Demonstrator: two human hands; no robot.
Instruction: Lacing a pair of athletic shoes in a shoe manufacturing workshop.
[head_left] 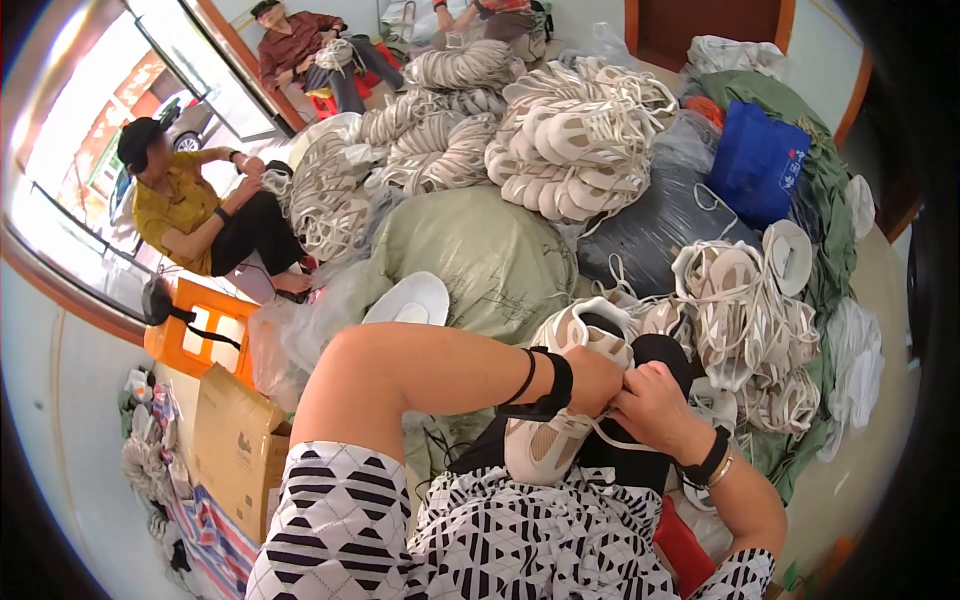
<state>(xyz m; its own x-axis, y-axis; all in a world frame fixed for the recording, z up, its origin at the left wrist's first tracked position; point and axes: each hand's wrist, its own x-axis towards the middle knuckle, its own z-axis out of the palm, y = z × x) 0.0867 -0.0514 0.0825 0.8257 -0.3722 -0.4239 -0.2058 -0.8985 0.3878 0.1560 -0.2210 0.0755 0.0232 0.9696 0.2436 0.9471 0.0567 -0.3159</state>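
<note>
A beige and white sneaker upper (540, 452) lies across my lap, its toe toward me and its dark-lined collar pointing away. My left hand (592, 382) reaches over it from the left, fingers closed and partly hidden. Against it, my right hand (655, 408) is closed in a pinch, and the fingertips of both meet above the lacing. A pale shoelace (612, 438) runs out from under the right fingers. What the left fingers grip is covered by the hands. Both wrists wear black bands.
Bundled shoe uppers (585, 135) are heaped ahead, with more (740, 310) at right. A green sack (480, 255), dark plastic bag (650, 235) and blue bag (757, 165) stand among them. A cardboard box (235, 450) and orange stool (205, 330) are left. Co-workers (190, 215) sit beyond.
</note>
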